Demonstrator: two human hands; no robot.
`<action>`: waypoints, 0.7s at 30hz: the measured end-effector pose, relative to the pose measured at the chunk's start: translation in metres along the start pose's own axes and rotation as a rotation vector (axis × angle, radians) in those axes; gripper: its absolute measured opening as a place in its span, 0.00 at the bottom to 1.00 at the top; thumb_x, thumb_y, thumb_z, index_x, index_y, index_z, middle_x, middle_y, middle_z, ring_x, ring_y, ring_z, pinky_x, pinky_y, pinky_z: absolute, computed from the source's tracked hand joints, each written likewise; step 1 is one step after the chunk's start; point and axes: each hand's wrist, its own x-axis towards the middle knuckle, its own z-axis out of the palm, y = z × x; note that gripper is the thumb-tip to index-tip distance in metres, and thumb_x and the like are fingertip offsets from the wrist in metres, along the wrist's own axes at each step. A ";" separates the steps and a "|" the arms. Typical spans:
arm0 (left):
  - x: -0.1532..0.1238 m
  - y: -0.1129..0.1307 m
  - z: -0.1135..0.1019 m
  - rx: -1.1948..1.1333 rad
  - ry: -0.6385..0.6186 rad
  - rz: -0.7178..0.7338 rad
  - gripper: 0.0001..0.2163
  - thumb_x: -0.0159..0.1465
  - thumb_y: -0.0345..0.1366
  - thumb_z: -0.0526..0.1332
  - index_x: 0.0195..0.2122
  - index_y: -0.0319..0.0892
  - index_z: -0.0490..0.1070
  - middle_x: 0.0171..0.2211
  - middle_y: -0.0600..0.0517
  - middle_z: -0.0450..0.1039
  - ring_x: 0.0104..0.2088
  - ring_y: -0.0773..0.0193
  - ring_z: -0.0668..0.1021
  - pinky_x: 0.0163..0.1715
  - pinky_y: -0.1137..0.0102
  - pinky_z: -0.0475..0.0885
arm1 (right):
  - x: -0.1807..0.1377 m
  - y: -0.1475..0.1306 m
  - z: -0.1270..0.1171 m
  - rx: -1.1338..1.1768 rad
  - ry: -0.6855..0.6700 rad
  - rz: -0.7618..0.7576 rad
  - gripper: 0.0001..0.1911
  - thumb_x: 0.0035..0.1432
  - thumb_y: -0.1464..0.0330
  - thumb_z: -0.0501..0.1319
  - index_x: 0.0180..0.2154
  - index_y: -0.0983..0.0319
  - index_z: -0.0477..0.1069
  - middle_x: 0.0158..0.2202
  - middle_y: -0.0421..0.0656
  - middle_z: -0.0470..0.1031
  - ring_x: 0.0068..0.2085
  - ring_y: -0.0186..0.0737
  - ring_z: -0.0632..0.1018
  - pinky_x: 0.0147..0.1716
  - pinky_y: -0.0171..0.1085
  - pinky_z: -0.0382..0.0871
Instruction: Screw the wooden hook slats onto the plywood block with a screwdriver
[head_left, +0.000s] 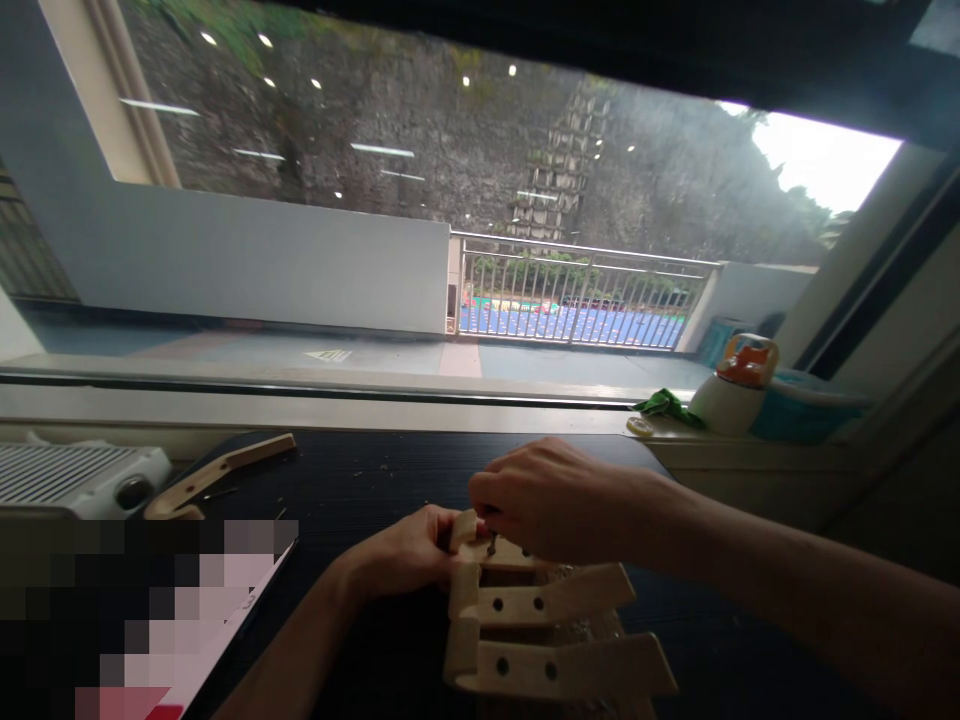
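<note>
Hands (pixel 544 500) (pixel 409 545) at wooden frame (pixel 517 605), tabletop (pixel 352 465) stretching beyond, far edge beside windowsill (pixel 375 414)

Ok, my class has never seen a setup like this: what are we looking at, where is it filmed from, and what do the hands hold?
There is no machine here, only a person working bare-handed. The single picture comes from a camera on that person's head, looking forward and down. On the dark desk lies a loose wooden piece, and nearer the person is a slatted wooden frame. The left hand grips the frame's left side; the right hand bends over its far end, and what it may hold is too unclear to name.
</note>
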 end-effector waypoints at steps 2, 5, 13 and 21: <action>0.000 0.002 0.001 -0.018 -0.005 -0.002 0.14 0.46 0.37 0.69 0.32 0.35 0.72 0.25 0.55 0.68 0.26 0.69 0.66 0.26 0.75 0.61 | 0.001 0.001 0.000 -0.005 -0.009 0.017 0.07 0.57 0.71 0.52 0.31 0.64 0.68 0.27 0.42 0.73 0.28 0.35 0.73 0.24 0.33 0.54; 0.001 0.004 0.003 -0.038 0.005 -0.021 0.15 0.45 0.37 0.69 0.33 0.35 0.72 0.26 0.55 0.70 0.26 0.69 0.67 0.27 0.74 0.62 | 0.003 0.001 0.002 -0.002 -0.022 0.085 0.09 0.59 0.70 0.51 0.31 0.64 0.68 0.26 0.42 0.73 0.28 0.36 0.74 0.24 0.34 0.54; 0.000 0.004 0.003 -0.020 0.025 -0.014 0.14 0.44 0.34 0.69 0.32 0.36 0.73 0.26 0.56 0.69 0.26 0.69 0.67 0.27 0.75 0.62 | 0.001 -0.002 0.003 -0.015 0.036 0.150 0.11 0.60 0.68 0.49 0.30 0.63 0.66 0.23 0.42 0.73 0.24 0.35 0.73 0.21 0.34 0.51; 0.000 0.001 0.002 -0.058 0.023 -0.013 0.16 0.45 0.34 0.69 0.35 0.36 0.73 0.27 0.56 0.70 0.26 0.69 0.68 0.27 0.75 0.63 | -0.003 0.000 -0.002 0.066 -0.011 0.119 0.05 0.56 0.69 0.53 0.35 0.63 0.65 0.25 0.42 0.73 0.24 0.36 0.72 0.20 0.34 0.50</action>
